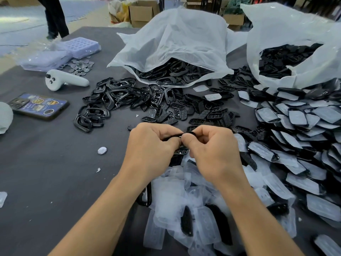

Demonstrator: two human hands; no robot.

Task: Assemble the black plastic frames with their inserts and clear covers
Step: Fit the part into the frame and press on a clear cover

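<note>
My left hand point(151, 146) and my right hand point(212, 146) meet at the table's middle, both pinching one black plastic frame point(181, 134) between curled fingers. A black insert point(181, 150) shows just under the fingertips. Loose black frames point(114, 97) lie in a heap behind the hands, with black inserts point(193, 111) scattered to their right. Clear covers point(175, 204) pile up below my wrists. Finished pieces with covers point(304, 126) are stacked along the right side.
Two white plastic bags point(175, 43) point(287, 34) of black parts sit at the back. At left lie a phone point(38, 106), a white controller point(64, 80), metal discs point(81, 66) and clear trays point(81, 46). A person's legs point(55, 17) stand beyond the table.
</note>
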